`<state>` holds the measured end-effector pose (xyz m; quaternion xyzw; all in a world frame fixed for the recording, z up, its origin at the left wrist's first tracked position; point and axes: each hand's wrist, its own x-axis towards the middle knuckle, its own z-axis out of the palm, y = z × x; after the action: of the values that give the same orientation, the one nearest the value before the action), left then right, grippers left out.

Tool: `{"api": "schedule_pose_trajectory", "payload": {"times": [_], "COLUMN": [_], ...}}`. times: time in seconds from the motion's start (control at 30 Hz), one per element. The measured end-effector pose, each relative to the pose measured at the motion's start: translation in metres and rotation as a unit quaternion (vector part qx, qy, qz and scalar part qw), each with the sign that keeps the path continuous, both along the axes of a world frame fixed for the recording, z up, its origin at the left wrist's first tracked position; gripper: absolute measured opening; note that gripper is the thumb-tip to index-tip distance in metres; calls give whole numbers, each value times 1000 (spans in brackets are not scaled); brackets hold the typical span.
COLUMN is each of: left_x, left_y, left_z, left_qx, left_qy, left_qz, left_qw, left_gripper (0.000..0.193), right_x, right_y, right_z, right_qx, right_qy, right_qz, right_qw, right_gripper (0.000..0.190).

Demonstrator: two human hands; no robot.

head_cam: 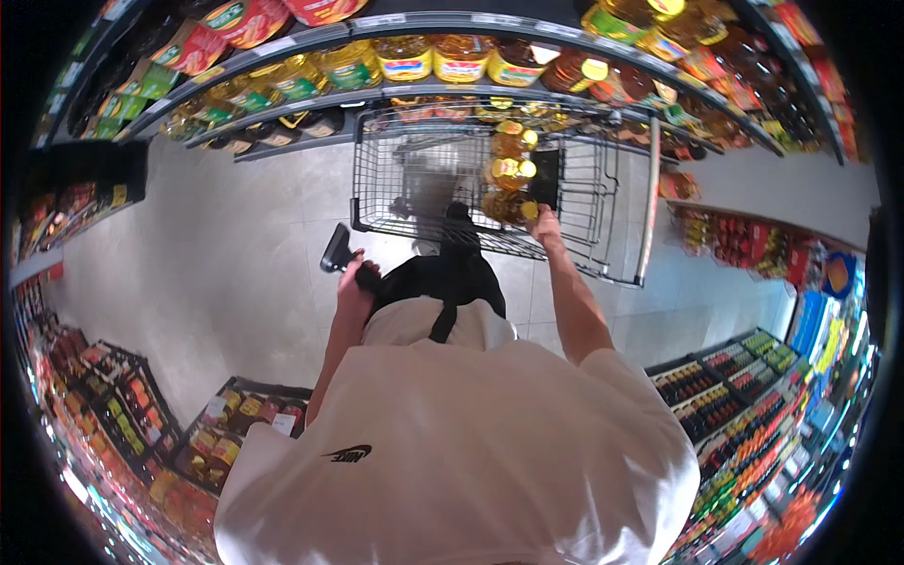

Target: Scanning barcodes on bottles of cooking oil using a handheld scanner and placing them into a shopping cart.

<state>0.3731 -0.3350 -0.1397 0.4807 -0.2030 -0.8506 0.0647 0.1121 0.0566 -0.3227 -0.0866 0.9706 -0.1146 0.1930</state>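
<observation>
My left hand (358,272) grips a black handheld device (337,248) with a pistol-like handle, held out beside my left thigh. Its exact kind is hard to tell. Over the near side of a metal wire shopping cart (381,166), my right hand (546,226) is closed at the neck of a cooking oil bottle (507,206) with a yellow cap. Two more oil bottles, a middle one (510,173) and a far one (510,140), stand in a row beyond it, beside the black seat panel (544,179) of the cart. My fingertips are partly hidden.
Past the cart rise shelves (395,92) of large oil bottles (402,58) and red packs (247,21). The cart's handle bar (648,205) lies to the right. Behind me on the left stands a display bin (236,385); stocked racks (727,374) stand behind right. Grey tiles form the floor (247,247).
</observation>
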Motion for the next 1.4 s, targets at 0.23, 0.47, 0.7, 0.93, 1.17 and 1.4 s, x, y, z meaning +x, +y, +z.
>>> {"api": "schedule_pose_trajectory", "payload": {"times": [0.23, 0.47, 0.7, 0.93, 1.17, 1.4], "left_x": [62, 62, 42, 24, -15, -37], "left_y": [-15, 0, 6, 13, 19, 27], "left_z": [26, 32, 21, 10, -9, -9], "left_qx": [-54, -52, 17, 46, 72, 78], "left_qy": [-95, -136, -104, -71, 11, 26], "left_qz": [52, 65, 63, 64, 43, 52], "left_qw": [993, 987, 992, 994, 996, 995], "left_gripper": [35, 37, 39, 38, 36, 32], "right_x": [-15, -12, -23, -87, -187, -274], "right_y": [25, -14, -93, -96, -101, -135], "right_z": [-119, -75, 26, 185, 338, 404], "right_qx": [48, -60, -184, -496, -778, -867], "right_qy": [-126, -234, -248, -305, -51, 1], "right_qz": [14, -36, -3, -144, -331, -191], "right_qw": [991, 970, 951, 800, 531, 461], "right_gripper": [49, 64, 58, 39, 35, 41]}}
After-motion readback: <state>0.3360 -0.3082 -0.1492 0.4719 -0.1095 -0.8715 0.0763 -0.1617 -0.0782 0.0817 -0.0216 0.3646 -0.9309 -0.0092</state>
